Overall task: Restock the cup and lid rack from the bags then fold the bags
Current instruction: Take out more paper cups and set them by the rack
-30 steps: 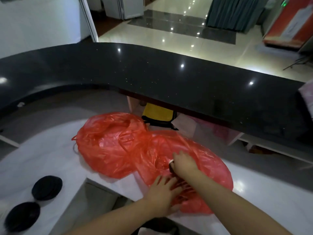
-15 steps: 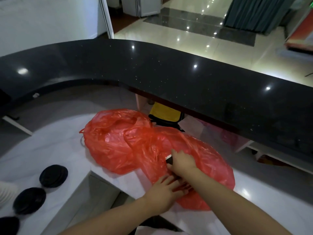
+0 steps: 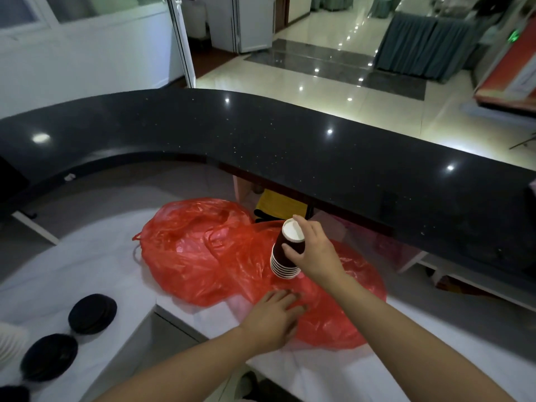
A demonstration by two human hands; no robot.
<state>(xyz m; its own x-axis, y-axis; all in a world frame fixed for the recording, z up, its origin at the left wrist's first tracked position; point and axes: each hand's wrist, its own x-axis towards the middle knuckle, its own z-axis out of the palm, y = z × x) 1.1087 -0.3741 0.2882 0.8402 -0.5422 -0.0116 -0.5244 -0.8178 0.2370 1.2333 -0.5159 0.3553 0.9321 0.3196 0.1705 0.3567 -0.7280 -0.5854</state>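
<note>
Two red plastic bags lie on the white counter: one crumpled at the left [image 3: 188, 245], one spread at the right [image 3: 348, 309]. My right hand [image 3: 314, 250] grips a stack of dark red paper cups [image 3: 285, 253], held upside down with the white bottom up, just above the right bag. My left hand [image 3: 274, 317] rests flat on the near edge of that bag, fingers spread. Stacks of black lids [image 3: 92, 314] sit at the lower left.
A raised curved black countertop [image 3: 290, 146] runs behind the white counter [image 3: 87, 265]. More black lids [image 3: 49, 356] and a white stack [image 3: 11, 346] are at the left edge. A gap in the counter opens below the bags. A yellow item [image 3: 278, 203] lies under the black top.
My right hand has pulled a stack of cups out of the right bag and lifted it. My left hand stayed pressing on the bag. The view tilted up slightly.
</note>
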